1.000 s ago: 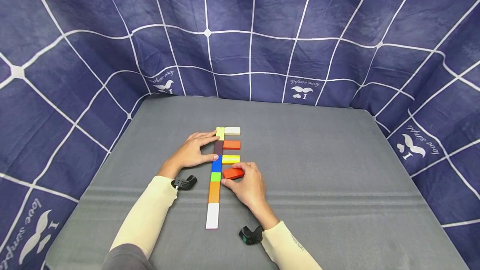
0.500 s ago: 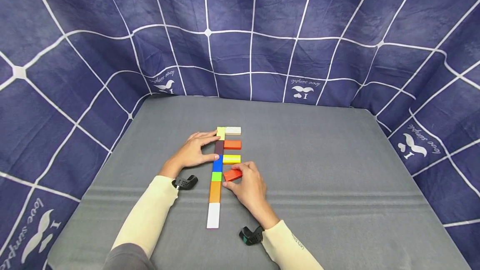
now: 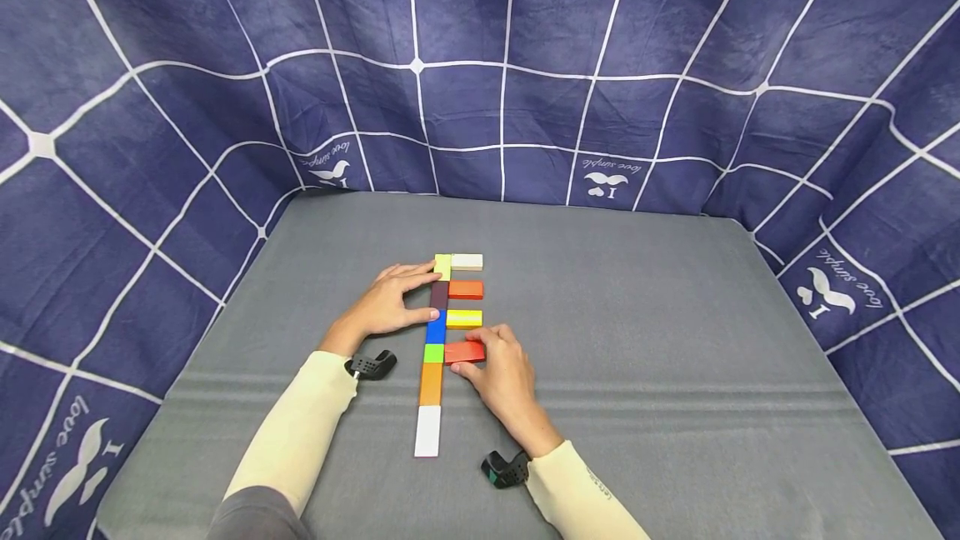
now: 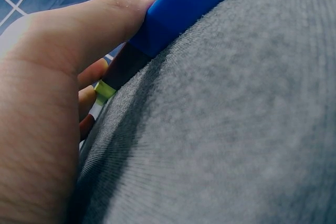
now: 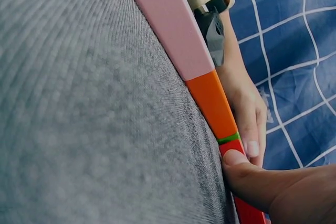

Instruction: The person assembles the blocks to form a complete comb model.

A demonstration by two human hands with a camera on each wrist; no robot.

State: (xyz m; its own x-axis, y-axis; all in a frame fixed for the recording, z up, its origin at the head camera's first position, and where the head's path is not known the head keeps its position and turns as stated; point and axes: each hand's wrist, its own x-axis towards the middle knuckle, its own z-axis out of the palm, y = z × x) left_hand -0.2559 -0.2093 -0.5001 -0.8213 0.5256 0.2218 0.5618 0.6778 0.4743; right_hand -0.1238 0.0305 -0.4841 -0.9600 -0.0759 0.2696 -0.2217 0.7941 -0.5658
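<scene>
A straight column of flat coloured blocks lies on the grey cloth. My left hand rests against it, thumb on the blue block and a fingertip at the pale yellow block. A dark block lies between those two. My right hand pinches a red block between thumb and fingers. That block points sideways, its left end at the green block of the column. In the right wrist view my thumb presses the red block's near side.
Below the green block the column continues with an orange block and a white block. Off its right side stick a white block, an orange-red block and a yellow block. A blue curtain surrounds the grey surface.
The red block, tilted and slightly apart from the column before, has turned nearly square to it and its end now meets the green block. My left hand has kept its place.
</scene>
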